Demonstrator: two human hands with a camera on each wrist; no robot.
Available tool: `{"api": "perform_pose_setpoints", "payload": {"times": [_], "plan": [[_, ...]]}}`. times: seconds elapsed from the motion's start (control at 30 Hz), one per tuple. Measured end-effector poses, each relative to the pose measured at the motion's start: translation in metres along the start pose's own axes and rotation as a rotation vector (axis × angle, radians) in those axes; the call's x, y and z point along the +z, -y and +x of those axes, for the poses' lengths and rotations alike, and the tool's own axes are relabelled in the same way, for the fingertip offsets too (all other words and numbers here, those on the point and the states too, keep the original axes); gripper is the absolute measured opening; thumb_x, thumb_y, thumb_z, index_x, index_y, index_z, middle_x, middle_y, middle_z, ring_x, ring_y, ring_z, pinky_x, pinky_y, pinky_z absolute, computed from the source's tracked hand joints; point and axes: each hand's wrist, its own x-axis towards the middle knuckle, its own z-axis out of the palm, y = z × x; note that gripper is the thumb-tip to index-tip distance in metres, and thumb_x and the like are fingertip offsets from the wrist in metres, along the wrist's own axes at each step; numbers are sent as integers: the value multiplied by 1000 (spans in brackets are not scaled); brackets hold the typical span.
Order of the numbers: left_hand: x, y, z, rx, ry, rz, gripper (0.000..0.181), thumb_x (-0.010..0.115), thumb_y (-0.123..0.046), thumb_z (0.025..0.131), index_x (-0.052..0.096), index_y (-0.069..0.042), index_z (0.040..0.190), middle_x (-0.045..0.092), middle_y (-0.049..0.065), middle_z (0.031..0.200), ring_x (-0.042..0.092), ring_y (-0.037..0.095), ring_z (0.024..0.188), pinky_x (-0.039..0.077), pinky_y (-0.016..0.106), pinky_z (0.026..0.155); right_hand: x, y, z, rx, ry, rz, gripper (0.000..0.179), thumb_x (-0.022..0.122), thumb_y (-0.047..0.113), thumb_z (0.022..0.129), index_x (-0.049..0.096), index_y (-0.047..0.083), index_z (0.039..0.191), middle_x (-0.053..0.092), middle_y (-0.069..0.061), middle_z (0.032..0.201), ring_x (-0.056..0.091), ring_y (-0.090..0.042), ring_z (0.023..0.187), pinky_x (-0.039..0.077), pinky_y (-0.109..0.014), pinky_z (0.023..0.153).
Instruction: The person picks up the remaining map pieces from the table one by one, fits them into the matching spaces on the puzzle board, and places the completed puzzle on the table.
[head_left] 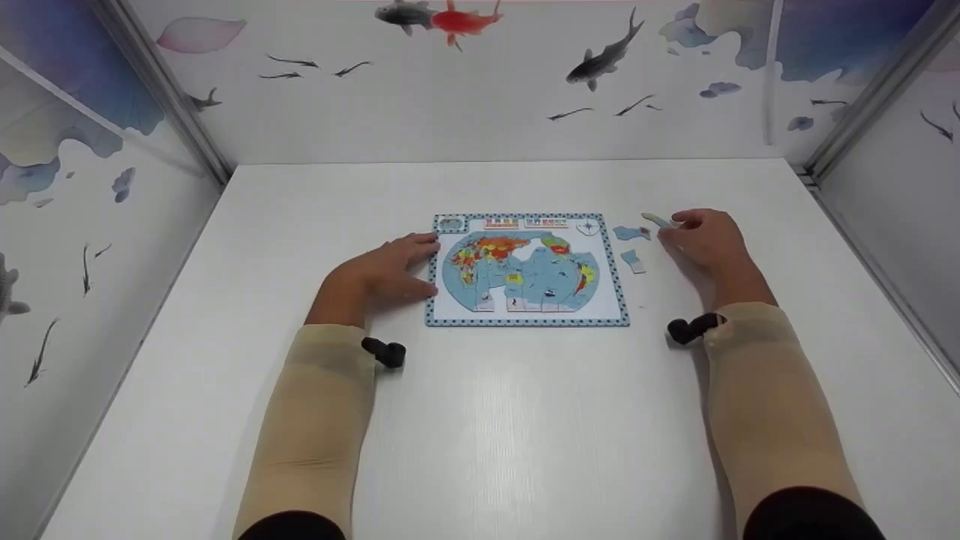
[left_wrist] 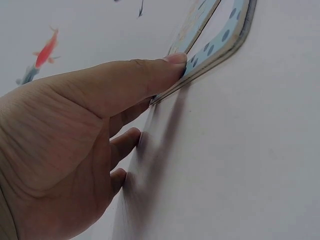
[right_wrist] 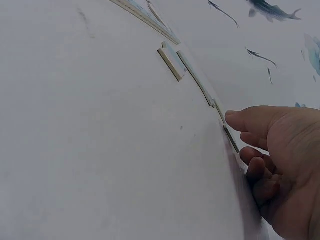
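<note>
World map puzzle sitting mid-desk, couple of gaps showing in the map.
Left hand is at the board's left edge, fingers spread apart, thumb resting on the dotted border. Right hand is over by the thin greenish piece, thumb and finger at its end, honestly can't tell if it's actually pinched. Two more loose ones, a blue piece and a blue-and-pale piece, lie between that hand and the board.
</note>
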Motion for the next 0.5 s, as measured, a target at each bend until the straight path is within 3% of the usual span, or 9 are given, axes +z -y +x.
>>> {"api": "perform_pose_setpoints", "payload": {"times": [0.5], "plan": [[-1, -1, 2, 2, 9, 7, 87, 78, -50, 94, 30, -50, 166, 12, -17, 181, 1, 25, 172, 13, 64, 136, 1, 7, -2, 7, 13, -32, 61, 63, 43, 106, 55, 10, 156, 51, -25, 158, 46, -46, 144, 39, -63, 125]]}}
